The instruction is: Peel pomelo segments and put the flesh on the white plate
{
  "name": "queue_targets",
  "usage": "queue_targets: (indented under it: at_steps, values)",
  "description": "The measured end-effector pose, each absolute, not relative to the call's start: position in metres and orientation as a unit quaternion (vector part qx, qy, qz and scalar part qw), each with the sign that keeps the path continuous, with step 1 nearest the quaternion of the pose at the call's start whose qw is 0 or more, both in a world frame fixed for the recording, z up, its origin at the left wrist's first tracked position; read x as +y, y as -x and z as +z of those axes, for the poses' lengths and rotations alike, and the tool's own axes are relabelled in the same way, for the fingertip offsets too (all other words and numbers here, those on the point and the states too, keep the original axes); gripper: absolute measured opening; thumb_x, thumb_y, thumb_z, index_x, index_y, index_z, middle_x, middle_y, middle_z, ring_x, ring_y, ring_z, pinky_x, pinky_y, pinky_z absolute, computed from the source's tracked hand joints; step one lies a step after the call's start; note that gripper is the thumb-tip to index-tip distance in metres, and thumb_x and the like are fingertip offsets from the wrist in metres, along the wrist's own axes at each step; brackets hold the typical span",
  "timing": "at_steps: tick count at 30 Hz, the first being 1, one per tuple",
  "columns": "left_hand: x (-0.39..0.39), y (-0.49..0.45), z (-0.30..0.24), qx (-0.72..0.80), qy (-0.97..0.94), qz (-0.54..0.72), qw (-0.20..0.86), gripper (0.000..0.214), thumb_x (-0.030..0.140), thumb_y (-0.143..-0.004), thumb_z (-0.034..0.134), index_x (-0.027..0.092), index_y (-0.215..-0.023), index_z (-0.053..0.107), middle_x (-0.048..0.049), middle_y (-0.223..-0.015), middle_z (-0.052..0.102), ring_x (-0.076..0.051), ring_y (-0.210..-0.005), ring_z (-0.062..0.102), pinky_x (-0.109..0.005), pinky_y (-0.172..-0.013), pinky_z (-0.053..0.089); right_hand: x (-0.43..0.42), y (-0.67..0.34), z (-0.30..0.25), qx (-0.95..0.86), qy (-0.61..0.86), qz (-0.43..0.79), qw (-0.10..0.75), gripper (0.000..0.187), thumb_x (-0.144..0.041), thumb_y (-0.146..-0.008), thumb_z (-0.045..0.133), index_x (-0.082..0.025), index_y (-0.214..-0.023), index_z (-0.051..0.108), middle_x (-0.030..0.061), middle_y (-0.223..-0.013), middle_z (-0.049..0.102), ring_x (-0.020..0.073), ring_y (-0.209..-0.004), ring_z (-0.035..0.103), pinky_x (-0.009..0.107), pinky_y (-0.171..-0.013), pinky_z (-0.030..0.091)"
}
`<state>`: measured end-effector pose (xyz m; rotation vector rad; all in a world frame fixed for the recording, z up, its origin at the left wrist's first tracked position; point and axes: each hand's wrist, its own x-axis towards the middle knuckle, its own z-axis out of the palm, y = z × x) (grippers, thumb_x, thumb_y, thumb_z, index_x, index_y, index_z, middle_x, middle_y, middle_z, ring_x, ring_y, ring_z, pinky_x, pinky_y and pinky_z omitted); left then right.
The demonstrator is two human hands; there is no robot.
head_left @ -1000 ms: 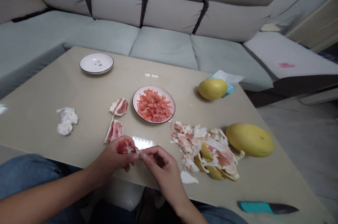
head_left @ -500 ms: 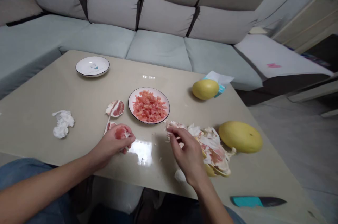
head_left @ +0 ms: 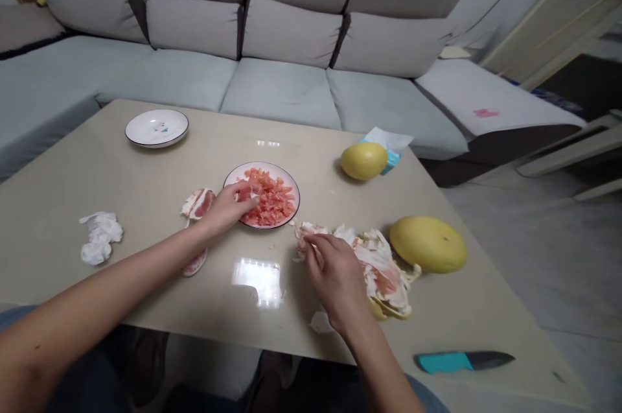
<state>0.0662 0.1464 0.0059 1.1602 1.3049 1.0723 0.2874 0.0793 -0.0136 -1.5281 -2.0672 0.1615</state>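
Observation:
My left hand is over the left side of a dark-rimmed plate, its fingers closed on a piece of pomelo flesh. Loose pink pomelo pulp is heaped on that plate. Beside the near-left edge of a pile of peel and membrane, my right hand has its thumb and forefinger pinched together; whatever they hold is hidden. Left of the plate lies a partly peeled pomelo segment. Another pomelo piece shows below my left forearm, partly covered by it.
Two yellow pomelos, one whole at the right and a smaller-looking one by a tissue pack, are on the table. A teal-handled knife lies near the front edge. Crumpled tissue and a white plate are leftward.
My left hand has moved forward and right, from above the table to over the pulp plate, carrying the pomelo flesh. My right hand stays pinched by the peel. The view has shifted slightly.

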Motion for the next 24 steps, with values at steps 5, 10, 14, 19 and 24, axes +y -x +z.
queue_targets:
  at_steps: [5,10,14,19,24]
  values:
    - [0.112,-0.048,0.014,0.494,-0.463,0.392,0.623,0.042,0.031,-0.075,0.071,0.014,-0.113,0.063,-0.0057,-0.083,0.065,-0.017,-0.075,0.061,-0.029,-0.067,0.050,0.074,-0.277,-0.011,-0.767,0.552,0.125,0.304,0.023,-0.028,-0.091,0.051,-0.017,-0.079,0.067,0.0109,-0.085,0.069,0.0248,-0.082,0.062,0.038,-0.077,0.047]
    - [0.058,-0.033,0.015,0.473,-0.411,0.365,0.688,0.043,0.030,-0.076,0.074,0.018,-0.114,0.060,-0.0035,-0.090,0.064,-0.016,-0.083,0.062,-0.027,-0.072,0.049,0.056,-0.252,-0.003,-0.708,0.520,0.325,0.350,0.022,-0.024,-0.088,0.055,-0.018,-0.107,0.064,0.0068,-0.092,0.069,0.0190,-0.081,0.063,0.031,-0.074,0.049]
    - [0.026,-0.029,0.009,0.485,-0.393,0.361,0.694,0.038,0.033,-0.079,0.071,0.019,-0.112,0.062,-0.0030,-0.092,0.065,-0.015,-0.079,0.060,-0.026,-0.073,0.048,0.037,-0.227,0.005,-0.656,0.477,0.485,0.328,0.015,-0.029,-0.084,0.062,-0.019,-0.093,0.068,0.0025,-0.078,0.068,0.0150,-0.069,0.060,0.024,-0.064,0.047]
    - [0.015,-0.026,0.000,0.483,-0.432,0.355,0.674,0.036,0.033,-0.080,0.069,0.021,-0.113,0.063,-0.0064,-0.110,0.063,-0.023,-0.103,0.059,-0.031,-0.085,0.048,0.026,-0.211,0.003,-0.626,0.472,0.535,0.314,0.017,-0.034,-0.082,0.066,-0.017,-0.085,0.068,0.0015,-0.073,0.065,0.0133,-0.064,0.054,0.023,-0.059,0.043]
    - [0.016,-0.022,-0.005,0.469,-0.485,0.368,0.640,0.033,0.033,-0.082,0.067,0.021,-0.113,0.065,-0.0073,-0.113,0.060,-0.024,-0.110,0.055,-0.033,-0.094,0.044,0.024,-0.208,-0.003,-0.642,0.482,0.505,0.316,0.017,-0.027,-0.085,0.059,-0.017,-0.073,0.065,0.0004,-0.067,0.059,0.0124,-0.060,0.049,0.022,-0.056,0.040]
